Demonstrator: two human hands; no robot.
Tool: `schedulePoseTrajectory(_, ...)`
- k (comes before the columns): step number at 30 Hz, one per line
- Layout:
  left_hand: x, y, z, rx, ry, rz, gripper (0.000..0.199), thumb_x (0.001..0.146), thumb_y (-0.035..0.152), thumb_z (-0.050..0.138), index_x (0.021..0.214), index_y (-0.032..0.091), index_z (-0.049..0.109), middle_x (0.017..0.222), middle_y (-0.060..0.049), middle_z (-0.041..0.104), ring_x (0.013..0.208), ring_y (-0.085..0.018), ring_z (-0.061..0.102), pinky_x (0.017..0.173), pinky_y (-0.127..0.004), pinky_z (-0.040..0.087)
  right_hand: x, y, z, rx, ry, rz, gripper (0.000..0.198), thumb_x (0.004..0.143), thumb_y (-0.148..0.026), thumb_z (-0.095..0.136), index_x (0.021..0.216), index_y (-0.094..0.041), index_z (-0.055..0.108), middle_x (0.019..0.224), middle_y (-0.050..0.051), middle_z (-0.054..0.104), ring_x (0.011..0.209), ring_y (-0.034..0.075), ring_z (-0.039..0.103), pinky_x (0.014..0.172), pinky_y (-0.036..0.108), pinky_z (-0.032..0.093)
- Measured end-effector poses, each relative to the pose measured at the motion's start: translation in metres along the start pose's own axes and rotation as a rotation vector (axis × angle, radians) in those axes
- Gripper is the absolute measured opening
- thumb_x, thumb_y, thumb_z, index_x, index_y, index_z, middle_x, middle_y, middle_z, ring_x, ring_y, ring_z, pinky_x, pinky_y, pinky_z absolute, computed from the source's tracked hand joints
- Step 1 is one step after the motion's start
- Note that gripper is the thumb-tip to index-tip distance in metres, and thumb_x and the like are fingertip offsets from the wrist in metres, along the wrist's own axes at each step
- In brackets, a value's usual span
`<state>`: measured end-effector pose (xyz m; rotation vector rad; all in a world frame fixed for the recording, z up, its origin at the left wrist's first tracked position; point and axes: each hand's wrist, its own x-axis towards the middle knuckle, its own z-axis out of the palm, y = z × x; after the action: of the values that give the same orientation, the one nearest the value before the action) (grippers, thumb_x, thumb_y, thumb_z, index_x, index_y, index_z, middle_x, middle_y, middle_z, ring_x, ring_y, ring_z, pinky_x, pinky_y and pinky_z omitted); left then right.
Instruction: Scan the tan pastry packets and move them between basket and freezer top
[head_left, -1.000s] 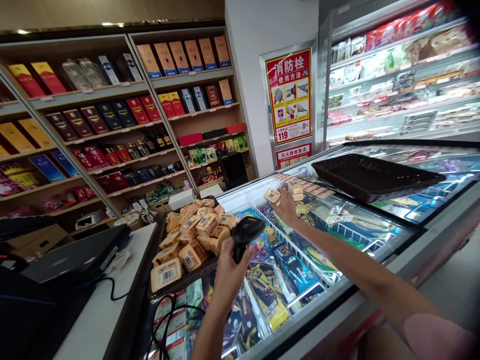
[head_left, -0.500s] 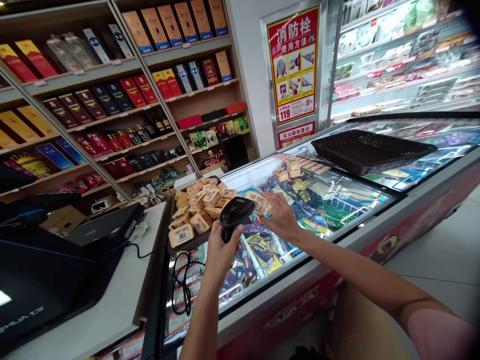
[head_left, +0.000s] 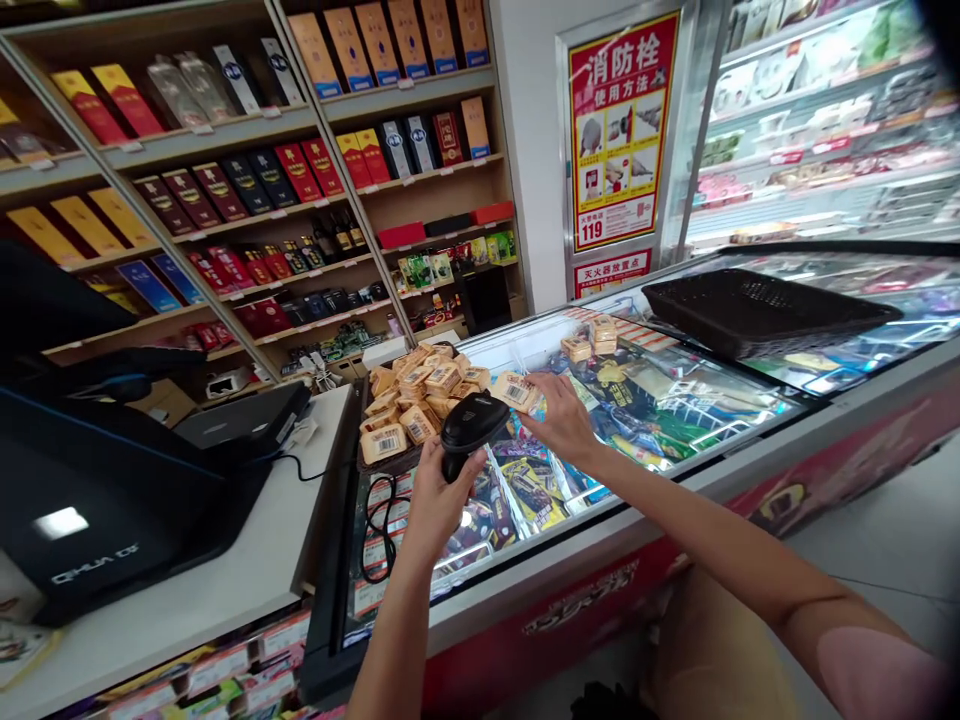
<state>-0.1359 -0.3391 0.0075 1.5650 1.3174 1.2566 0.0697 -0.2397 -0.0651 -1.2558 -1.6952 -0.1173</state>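
Observation:
My left hand (head_left: 441,490) is closed around the handle of a black barcode scanner (head_left: 474,422), its head tilted toward the right. In my right hand (head_left: 561,418) is a small tan food pack (head_left: 514,391), pinched by its right side with a printed barcode face showing. The pack sits just beyond the scanner head. Behind and left of the scanner, a dark tray (head_left: 369,461) bears a heap of similar tan packs (head_left: 442,378). A few more stacked packs (head_left: 602,335) stand on the freezer glass farther back. The scanner's black cable (head_left: 384,530) loops on the glass at left.
The glass-topped freezer (head_left: 540,560) spans the middle, with bagged goods visible under it. A black woven basket (head_left: 757,305) rests on it at right. To the left are a white counter (head_left: 247,560) and a black checkout terminal (head_left: 112,490). Shelves of boxes (head_left: 247,185) line the back.
The view has swung a little to the left, so the surroundings sit farther right. The pack in my right hand has turned, showing its barcode more clearly; both hands keep their hold.

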Motion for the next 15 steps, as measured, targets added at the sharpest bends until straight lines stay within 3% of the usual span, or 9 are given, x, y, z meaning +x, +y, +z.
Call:
schedulePoseTrajectory(7, -0.003, -0.007, -0.036, -0.034, 0.109, -0.018, 0.042, 0.076, 0.057, 0.072, 0.084, 0.017, 0.062, 0.066, 0.004, 0.049, 0.049, -0.009, 0.048, 0.045, -0.022, 0.038, 0.088, -0.004, 0.054, 0.089, -0.025, 0.265, 0.042, 0.075, -0.038, 0.071, 0.111, -0.022, 0.057, 0.11, 0.007, 0.068, 0.103, 0.028, 0.06, 0.09, 0.038, 0.046)
schedulePoseTrajectory(15, 0.0, -0.026, -0.078, -0.004, 0.161, -0.067, 0.047, 0.076, 0.061, 0.072, 0.09, 0.017, 0.059, 0.06, 0.007, 0.048, 0.047, -0.009, 0.046, 0.047, -0.022, 0.038, 0.161, -0.059, 0.142, 0.079, -0.181, 0.193, 0.044, 0.075, -0.042, 0.076, 0.11, -0.021, 0.059, 0.111, 0.008, 0.067, 0.107, 0.025, 0.059, 0.087, 0.034, 0.046)
